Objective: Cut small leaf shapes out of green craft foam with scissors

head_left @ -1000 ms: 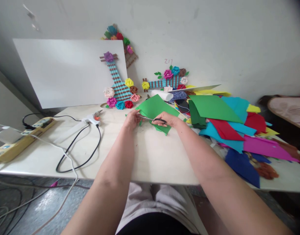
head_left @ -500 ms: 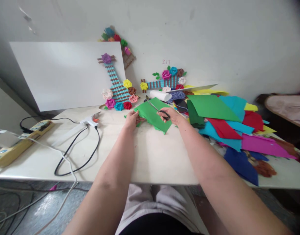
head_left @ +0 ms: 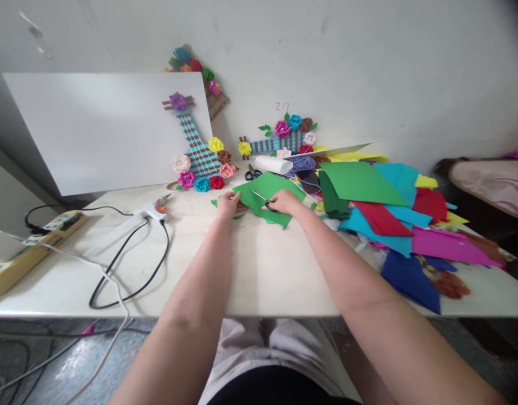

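Observation:
Over the middle of the table I hold a green sheet (head_left: pixel 265 188) that looks like felt or craft paper. My left hand (head_left: pixel 228 205) pinches its left edge between thumb and fingers. My right hand (head_left: pixel 283 202) is closed round the dark handles of a pair of scissors (head_left: pixel 264 198). Their blades point left and away from me, lying across the green sheet; whether they are parted I cannot tell. Green scraps (head_left: pixel 214 202) show beside my left hand. Just behind the sheet rests a second pair of scissors (head_left: pixel 253 172).
A glue gun (head_left: pixel 150 211) with its black cord and a yellow power strip (head_left: pixel 35 250) are on the left. A flower-trimmed guitar craft (head_left: pixel 200 152) leans on a white board (head_left: pixel 102 129). Coloured sheets (head_left: pixel 369 185) pile up on the right, near a white roll (head_left: pixel 273 164).
The scissors in my right hand have shifted slightly left and turned flatter. The green sheet has tilted, and the second scissors behind it show more. The whole view has moved a little.

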The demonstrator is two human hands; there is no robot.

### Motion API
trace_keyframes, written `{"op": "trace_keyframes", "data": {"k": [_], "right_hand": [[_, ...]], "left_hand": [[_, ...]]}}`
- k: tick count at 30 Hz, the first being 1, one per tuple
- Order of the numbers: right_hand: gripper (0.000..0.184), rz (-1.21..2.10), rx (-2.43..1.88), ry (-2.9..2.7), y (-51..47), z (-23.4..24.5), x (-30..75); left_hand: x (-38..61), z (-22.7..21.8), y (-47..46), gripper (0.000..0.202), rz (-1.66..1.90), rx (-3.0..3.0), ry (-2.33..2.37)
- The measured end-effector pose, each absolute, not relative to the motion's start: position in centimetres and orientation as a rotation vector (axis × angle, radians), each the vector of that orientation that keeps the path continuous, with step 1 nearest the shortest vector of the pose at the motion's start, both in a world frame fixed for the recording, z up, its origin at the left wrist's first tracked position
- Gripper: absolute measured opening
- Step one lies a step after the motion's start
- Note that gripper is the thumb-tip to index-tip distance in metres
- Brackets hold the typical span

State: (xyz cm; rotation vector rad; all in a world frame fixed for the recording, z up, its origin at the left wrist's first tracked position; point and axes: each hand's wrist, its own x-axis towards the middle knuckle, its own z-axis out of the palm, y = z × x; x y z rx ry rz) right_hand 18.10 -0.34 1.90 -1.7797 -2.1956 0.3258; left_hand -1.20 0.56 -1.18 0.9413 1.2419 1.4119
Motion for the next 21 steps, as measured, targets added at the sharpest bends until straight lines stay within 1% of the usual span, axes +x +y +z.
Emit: {"op": "trace_keyframes", "data": {"k": [3, 6, 11, 15, 18, 21], "right_hand": [[0.038, 0.369, -1.754, -2.257, -0.4, 1.9, 18.0], [0.033, 0.258, -1.770, -2.263, -0.6, 1.7, 17.4], [0.035, 0.138, -1.813, -2.254, -1.0, 1.3, 16.4], [0.032, 0.111, -1.777, -2.277, -1.3, 1.3, 16.2], [0.032, -0.038, -1.753, -2.259, -1.8, 1.4, 15.8], [0.033, -0.158, -1.621, -2.279, -2.4, 1.4, 14.8]], "left_hand": [[-1.3, -1.6, 1.0, 0.015, 1.435, 0.950, 1.289], [-1.6, -1.9, 1.2, 0.018, 1.447, 0.991, 1.313], [-1.7, -1.8, 0.7, 0.024, 1.432, 1.064, 1.445], [-1.8, -1.5, 0.3, 0.028, 1.405, 1.133, 1.510], [-2.0, -1.5, 0.2, 0.027, 1.473, 1.111, 1.476], [-2.1, -1.3, 0.1, 0.025, 1.528, 1.101, 1.452]]}}
